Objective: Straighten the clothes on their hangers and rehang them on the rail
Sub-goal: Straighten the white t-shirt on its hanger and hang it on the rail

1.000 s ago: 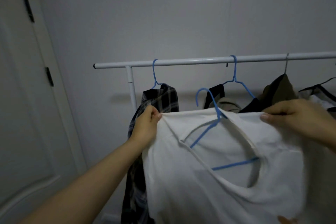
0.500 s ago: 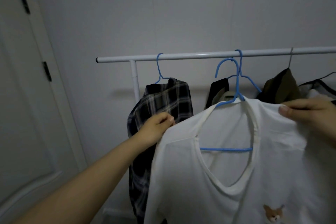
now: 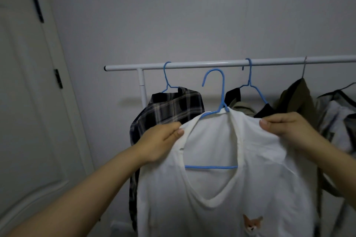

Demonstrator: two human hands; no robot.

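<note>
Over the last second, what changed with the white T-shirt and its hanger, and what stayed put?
The white T-shirt went from lying tilted and bunched to hanging upright and square on its blue hanger, whose hook now sits just below the rail, not yet on it. The left hand and right hand still pinch the shoulders. The plaid shirt and other clothes stayed hanging.

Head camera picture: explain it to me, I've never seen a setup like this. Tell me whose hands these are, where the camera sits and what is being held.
No machine here: a person wears a camera on the head, looking forward and down at their own arms. The left hand and right hand each pinch a shoulder of a white T-shirt on a blue hanger. Its hook sits just below the white rail, not yet on it. A plaid shirt and other clothes already hang there.
</note>
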